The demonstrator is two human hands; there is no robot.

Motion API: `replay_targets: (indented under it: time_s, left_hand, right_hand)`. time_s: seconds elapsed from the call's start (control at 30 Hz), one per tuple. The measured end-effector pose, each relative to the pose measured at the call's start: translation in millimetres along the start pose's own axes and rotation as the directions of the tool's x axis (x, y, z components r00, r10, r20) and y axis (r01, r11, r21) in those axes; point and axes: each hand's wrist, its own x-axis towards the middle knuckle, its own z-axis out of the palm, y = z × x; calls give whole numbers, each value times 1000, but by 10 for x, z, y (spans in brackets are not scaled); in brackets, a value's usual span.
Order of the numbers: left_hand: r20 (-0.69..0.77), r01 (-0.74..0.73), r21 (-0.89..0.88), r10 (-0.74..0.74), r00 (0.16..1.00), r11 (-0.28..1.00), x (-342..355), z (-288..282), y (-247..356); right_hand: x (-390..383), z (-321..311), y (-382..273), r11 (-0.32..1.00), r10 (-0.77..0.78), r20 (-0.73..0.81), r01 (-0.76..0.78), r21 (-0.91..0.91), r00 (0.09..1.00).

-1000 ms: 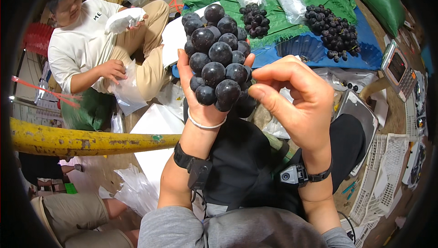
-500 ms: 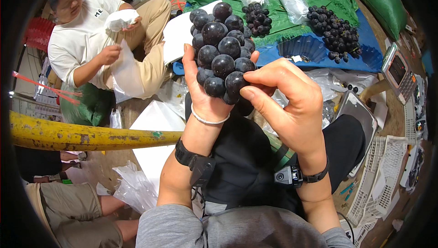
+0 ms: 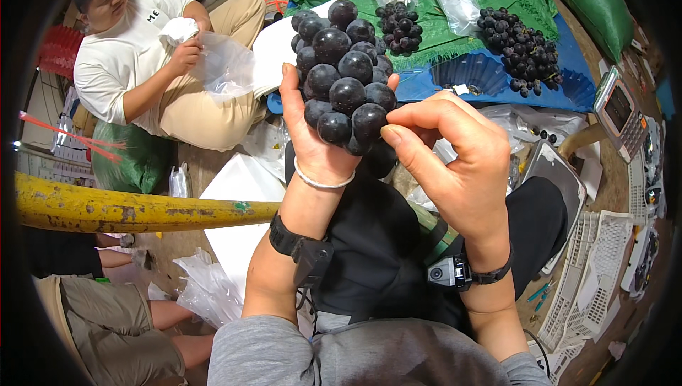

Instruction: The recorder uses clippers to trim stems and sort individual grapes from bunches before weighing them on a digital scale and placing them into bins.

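Note:
A bunch of large dark purple grapes (image 3: 341, 73) rests in my left hand (image 3: 320, 151), whose palm is under and behind it with the fingers wrapped up its sides; most of those fingers are hidden. Beside the lowest grapes on the right edge, my right hand (image 3: 455, 151) makes a pinch, thumb and forefinger tips together and touching or nearly touching one grape. Anything between those tips is too small or hidden to tell. Farther away, a small bunch of grapes (image 3: 400, 28) and a bigger pile of grapes (image 3: 522, 52) lie on a green cloth (image 3: 348, 3) and a blue tray (image 3: 462, 73).
At the left, a seated person (image 3: 135, 66) handles a clear bag (image 3: 224, 66). A yellow pole (image 3: 142, 205) reaches in from the left. On the right stand a scale (image 3: 619, 109) and white plastic crates (image 3: 586, 272). Teal-handled snips (image 3: 541, 295) lie on the floor.
The grape bunch and both my hands have shifted only slightly; my right fingertips stay at its lower right. The seated person has brought both hands together and the clear bag has swung right.

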Motion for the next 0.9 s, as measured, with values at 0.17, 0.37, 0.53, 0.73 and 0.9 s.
replay_targets:
  time_s: [0.17, 0.37, 0.53, 0.73, 0.9]
  left_hand:
    - [-123, -67, 65, 75, 990, 996, 10, 41, -65]
    - [-160, -128, 145, 150, 976, 981, -6, 120, -104]
    - [-182, -172, 234, 217, 959, 957, -6, 111, -125]
    - [-78, -181, 205, 200, 977, 962, -27, 73, -129]
    - [-61, -206, 217, 224, 973, 954, -34, 59, -140]
  right_hand:
    - [-2, 1, 8, 999, -14, -29, 13, -42, 999]
    - [19, -9, 48, 985, -38, -27, 33, -168, 999]
    - [26, -17, 57, 953, -83, -2, 79, -293, 997]
    - [11, -17, 46, 956, 18, -16, -22, -291, 1000]
    - [11, -33, 46, 967, 82, -16, -84, -240, 996]
